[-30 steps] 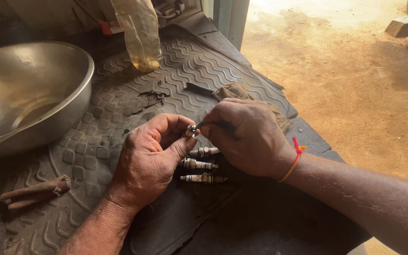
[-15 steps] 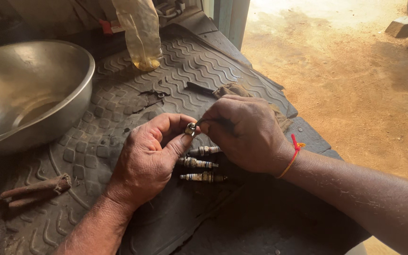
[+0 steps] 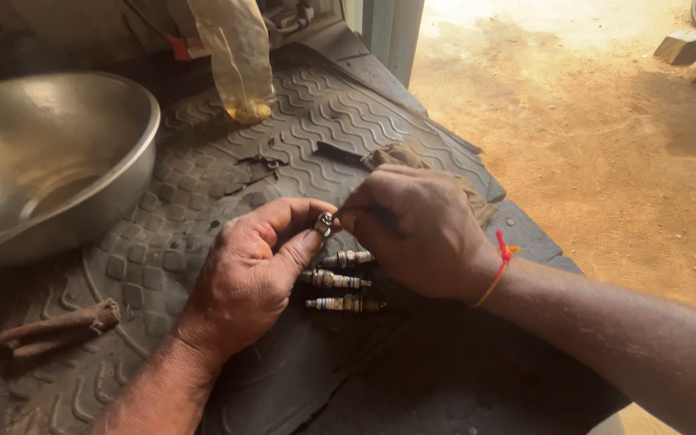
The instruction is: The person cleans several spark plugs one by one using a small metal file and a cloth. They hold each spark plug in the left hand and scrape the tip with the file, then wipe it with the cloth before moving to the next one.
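Spark plug (image 3: 325, 223) sits pinched in your left hand (image 3: 251, 278), just as half a second ago, above three more plugs (image 3: 340, 281) on the rubber mat (image 3: 203, 185), while your right hand (image 3: 416, 229), closed on a thin tool, keeps working its tip.

Both forearms are bare, with no sleeves in view. The right hand (image 3: 424, 229) has a thin red-orange thread tied round the wrist, its small knot and loose ends sticking up at the outer side. The left hand (image 3: 255, 278) wears nothing: no ring, band or watch shows. Neither hand is gloved. Knuckles and finger backs look creased and work-worn, with dark grime in the folds and around the nails. Fine hair shows along the right forearm.
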